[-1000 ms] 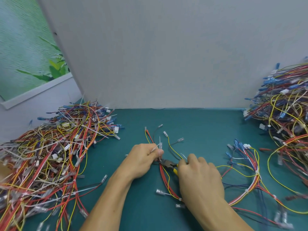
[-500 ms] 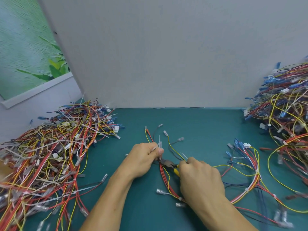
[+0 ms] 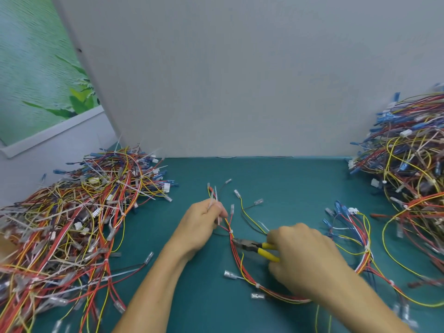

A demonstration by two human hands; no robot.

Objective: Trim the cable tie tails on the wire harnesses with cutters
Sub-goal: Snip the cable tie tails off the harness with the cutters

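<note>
Wire harness (image 3: 236, 263) on the bench (image 3: 288, 183), centre; red and yellow strands. Far left: tangled heap (image 3: 72, 212) of harnesses. Left hand (image 3: 204, 224), grip pinching the harness's upper wires. Cutters (image 3: 249, 245), nose against the bundle just below a white tie (image 3: 231, 233). Right hand (image 3: 307, 258), grip curled round the yellow handles. Far right: second heap (image 3: 408, 176).

Your left hand (image 3: 204, 227) grips the upper end of a wire harness (image 3: 237, 263) on the green mat (image 3: 288, 183); your right hand (image 3: 305, 258) holds yellow-handled cutters (image 3: 249, 245), tips touching the harness wires.
</note>
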